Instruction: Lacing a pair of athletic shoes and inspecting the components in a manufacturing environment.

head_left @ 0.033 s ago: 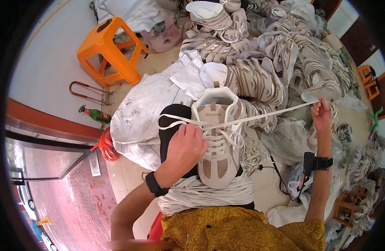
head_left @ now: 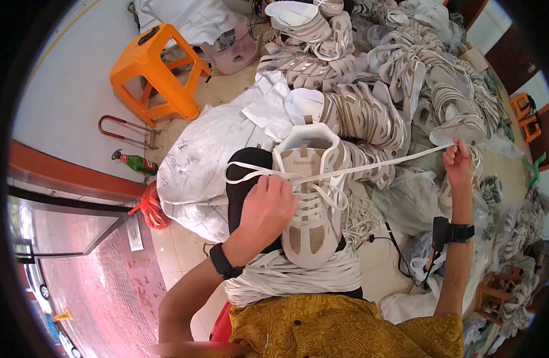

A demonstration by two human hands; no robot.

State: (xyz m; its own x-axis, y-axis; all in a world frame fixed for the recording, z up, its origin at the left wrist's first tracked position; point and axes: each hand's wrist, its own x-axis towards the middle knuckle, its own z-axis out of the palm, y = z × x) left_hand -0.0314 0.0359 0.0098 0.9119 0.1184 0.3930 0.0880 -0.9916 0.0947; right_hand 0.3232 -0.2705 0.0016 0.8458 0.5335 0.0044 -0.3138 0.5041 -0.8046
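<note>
A beige and white sneaker (head_left: pixel 315 250) rests on my lap, toe toward me, with laces threaded through its lower eyelets. My left hand (head_left: pixel 267 206) is closed at the left edge of its tongue, pinching the white shoelace (head_left: pixel 382 163), which makes a loop to the left. Far out to the right, my right hand (head_left: pixel 458 161) grips the end of that lace, which runs nearly straight between the hands. A smaller lace loop hangs on the shoe's right side. Under the toe, a thick bundle of white laces (head_left: pixel 292 275) lies across my lap.
Sneaker uppers (head_left: pixel 364 116) stand stacked ahead, and more pile up at the far right. A white sack (head_left: pixel 205 161) lies left of the shoe. Beyond it are an orange stool (head_left: pixel 144 59), a green bottle (head_left: pixel 137 163) and a red plastic bag (head_left: pixel 154 207). Clear plastic (head_left: pixel 408 200) sits at right.
</note>
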